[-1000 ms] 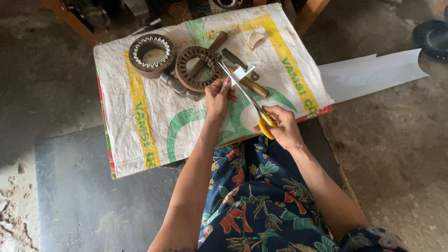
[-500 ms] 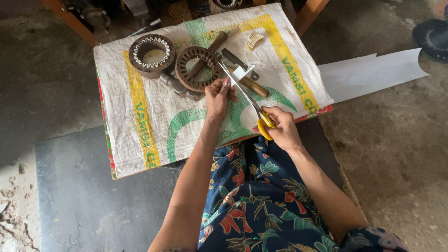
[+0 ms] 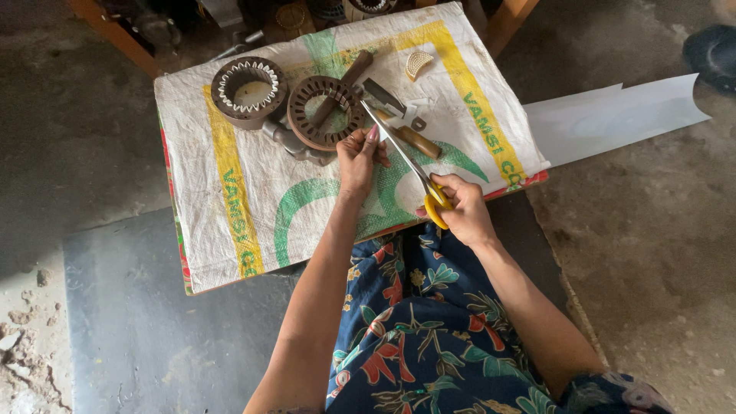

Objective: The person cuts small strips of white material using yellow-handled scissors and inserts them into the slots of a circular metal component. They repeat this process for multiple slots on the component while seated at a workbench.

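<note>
Right hand (image 3: 462,208) around scissors (image 3: 406,159), perhaps cutting.

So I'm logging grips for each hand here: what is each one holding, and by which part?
The right hand holds the scissors by their yellow handles. The left hand pinches something small at the blades; what it is cannot be told.

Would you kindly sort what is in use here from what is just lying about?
In use:
right hand
yellow-handled scissors
left hand

Lying about:
slotted ring
toothed ring
wooden-handled tool
pale curved piece
white sheet
</note>
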